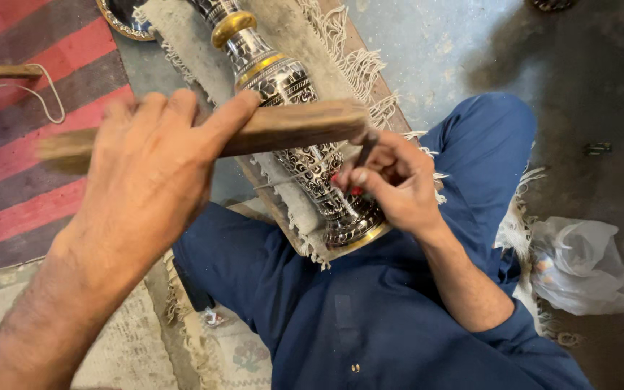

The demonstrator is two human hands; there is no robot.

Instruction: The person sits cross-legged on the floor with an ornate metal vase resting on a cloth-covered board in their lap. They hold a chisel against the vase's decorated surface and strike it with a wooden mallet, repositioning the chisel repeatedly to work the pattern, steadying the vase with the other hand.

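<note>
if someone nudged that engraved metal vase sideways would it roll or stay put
The vase lies on its side on a fringed cloth over a board, so its round body would probably roll, though the cloth may slow it. Being metal, it likely feels rigid and fairly heavy. The right hand pressing a thin tool against it probably steadies it.

We see the scene in soft, even daylight with no hard shadows, though the grey concrete floor (594, 87) beyond the right hand (391, 184) falls off into a dim, darker patch toward the upper right corner. Small bright glints of glare sit on the engraved silver-and-gold metal vase (294, 87) just above and between the hands, which stays fairly sharp. The left hand (149, 173) and the flat brown wooden stick (290, 126) it grips are smeared by motion blur, the stick's far end left of that hand dissolving, and our wide lens bends the edges.
</note>
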